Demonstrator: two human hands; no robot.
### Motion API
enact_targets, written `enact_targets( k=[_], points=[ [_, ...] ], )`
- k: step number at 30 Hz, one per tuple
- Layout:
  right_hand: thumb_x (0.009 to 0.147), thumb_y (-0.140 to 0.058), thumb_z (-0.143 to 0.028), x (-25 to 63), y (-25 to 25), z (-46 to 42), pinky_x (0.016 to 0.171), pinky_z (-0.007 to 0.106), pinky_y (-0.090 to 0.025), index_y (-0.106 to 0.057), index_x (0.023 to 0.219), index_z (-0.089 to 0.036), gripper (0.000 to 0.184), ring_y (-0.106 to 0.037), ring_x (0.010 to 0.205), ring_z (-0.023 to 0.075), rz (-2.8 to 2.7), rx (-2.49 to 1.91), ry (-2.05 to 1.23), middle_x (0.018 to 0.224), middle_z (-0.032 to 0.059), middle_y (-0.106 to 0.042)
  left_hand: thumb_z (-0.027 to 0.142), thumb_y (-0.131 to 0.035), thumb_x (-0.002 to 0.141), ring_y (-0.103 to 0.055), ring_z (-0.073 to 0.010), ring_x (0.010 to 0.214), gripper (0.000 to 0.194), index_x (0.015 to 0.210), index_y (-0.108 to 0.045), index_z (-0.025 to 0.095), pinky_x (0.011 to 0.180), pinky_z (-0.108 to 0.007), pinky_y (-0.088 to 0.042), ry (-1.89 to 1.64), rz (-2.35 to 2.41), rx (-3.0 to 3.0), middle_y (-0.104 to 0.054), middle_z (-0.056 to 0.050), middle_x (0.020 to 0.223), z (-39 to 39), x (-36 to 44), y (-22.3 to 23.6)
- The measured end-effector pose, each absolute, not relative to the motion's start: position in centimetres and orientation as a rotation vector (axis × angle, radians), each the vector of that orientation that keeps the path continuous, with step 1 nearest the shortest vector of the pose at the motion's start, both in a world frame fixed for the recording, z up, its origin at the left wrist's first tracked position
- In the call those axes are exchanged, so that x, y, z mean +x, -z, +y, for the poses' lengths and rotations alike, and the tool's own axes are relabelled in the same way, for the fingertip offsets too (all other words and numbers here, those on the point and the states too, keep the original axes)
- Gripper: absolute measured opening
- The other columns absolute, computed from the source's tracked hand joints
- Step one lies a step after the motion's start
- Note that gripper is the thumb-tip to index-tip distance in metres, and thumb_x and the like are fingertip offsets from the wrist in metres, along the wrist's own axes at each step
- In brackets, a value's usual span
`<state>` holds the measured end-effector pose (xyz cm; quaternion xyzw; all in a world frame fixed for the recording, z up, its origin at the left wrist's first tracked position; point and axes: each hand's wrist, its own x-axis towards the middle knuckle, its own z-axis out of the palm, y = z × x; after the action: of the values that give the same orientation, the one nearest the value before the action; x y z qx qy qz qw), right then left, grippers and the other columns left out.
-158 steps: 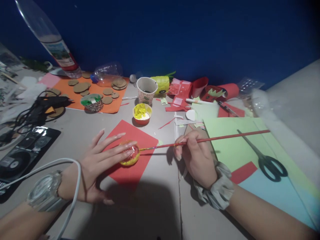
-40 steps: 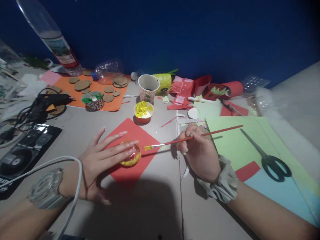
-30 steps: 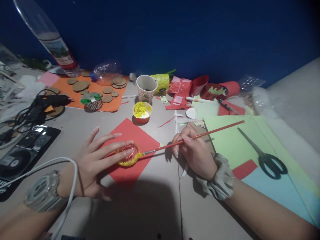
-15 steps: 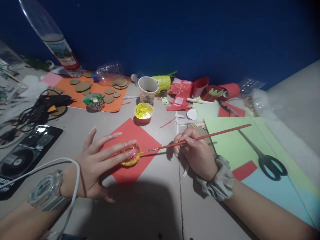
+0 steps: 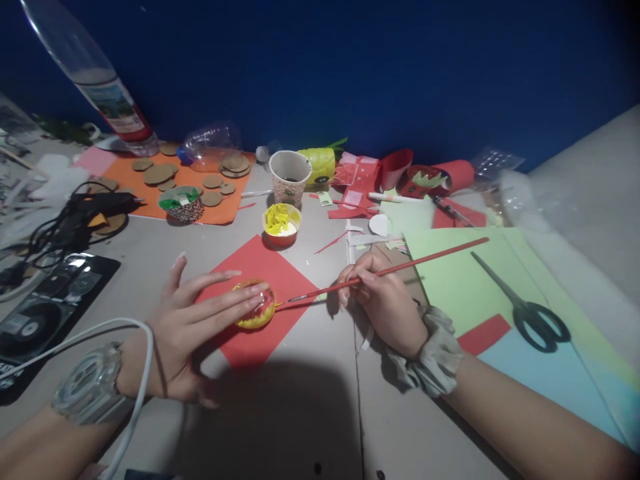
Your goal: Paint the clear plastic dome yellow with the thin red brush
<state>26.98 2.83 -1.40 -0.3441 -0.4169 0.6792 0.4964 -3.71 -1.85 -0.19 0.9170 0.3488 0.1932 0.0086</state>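
Pinching the red paintbrush (image 5: pixel 390 270), your right hand (image 5: pixel 385 300) puts its tip on the yellow-painted round piece (image 5: pixel 254 312), which your left hand (image 5: pixel 197 327), fingers spread, presses on the red paper (image 5: pixel 265 267). The label on the bottle (image 5: pixel 115 110) is too blurred to read.

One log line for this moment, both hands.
left hand: steadies small yellow-painted dome | right hand: grips red-handled paintbrush | bristles at dome
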Motion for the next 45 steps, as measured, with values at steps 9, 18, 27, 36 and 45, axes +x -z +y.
enact_targets(
  k=[9,18,27,36,45],
  points=[
    [0.087,-0.068,-0.032,26.96,1.57,2.72,0.049,0.027,-0.054,-0.053,0.072,-0.02,0.024,-0.061,0.051,0.0137,-0.992,-0.803,-1.652,0.063,-0.0009,-0.066,0.062,-0.011,0.097,-0.05,-0.029,0.133,0.071,0.153,-0.034,0.027,0.122,-0.053,0.007,-0.679,1.077,2.856,-0.068,-0.004,0.131,-1.85,-3.42,0.23],
    [0.092,-0.064,-0.031,27.03,1.66,2.47,0.05,0.023,-0.053,-0.054,0.073,-0.02,0.024,-0.061,0.051,0.0117,-1.014,-0.77,-1.651,0.062,-0.0014,-0.066,0.065,-0.013,0.096,-0.047,-0.0288,0.135,0.072,0.151,-0.038,0.026,0.122,-0.055,0.007,-0.706,1.075,2.838,-0.068,-0.005,0.13,-1.87,-3.27,0.28],
    [0.097,-0.057,-0.031,27.14,1.73,2.22,0.048,0.021,-0.052,-0.054,0.074,-0.02,0.025,-0.06,0.05,0.0107,-1.07,-0.795,-1.595,0.06,-0.0019,-0.065,0.069,-0.01,0.095,-0.047,-0.0305,0.136,0.075,0.154,-0.034,0.029,0.122,-0.056,0.005,-0.687,1.105,2.83,-0.068,-0.005,0.131,-1.96,-3.36,0.44],
    [0.094,-0.062,-0.034,27.03,1.39,2.14,0.047,0.02,-0.052,-0.054,0.073,-0.021,0.027,-0.06,0.049,0.0101,-1.068,-0.813,-1.588,0.061,-0.0027,-0.065,0.073,-0.013,0.093,-0.04,-0.028,0.141,0.08,0.154,-0.033,0.026,0.123,-0.056,0.008,-0.683,1.038,2.859,-0.067,-0.005,0.132,-1.7,-3.53,0.34],
    [0.095,-0.061,-0.036,27.04,1.53,2.15,0.048,0.022,-0.052,-0.053,0.074,-0.021,0.027,-0.06,0.049,0.0106,-1.089,-0.811,-1.62,0.061,-0.0029,-0.064,0.074,-0.013,0.093,-0.047,-0.0313,0.137,0.079,0.154,-0.034,0.029,0.123,-0.057,0.007,-0.69,1.075,2.823,-0.068,-0.004,0.13,-1.91,-3.47,0.46]
  ],
)
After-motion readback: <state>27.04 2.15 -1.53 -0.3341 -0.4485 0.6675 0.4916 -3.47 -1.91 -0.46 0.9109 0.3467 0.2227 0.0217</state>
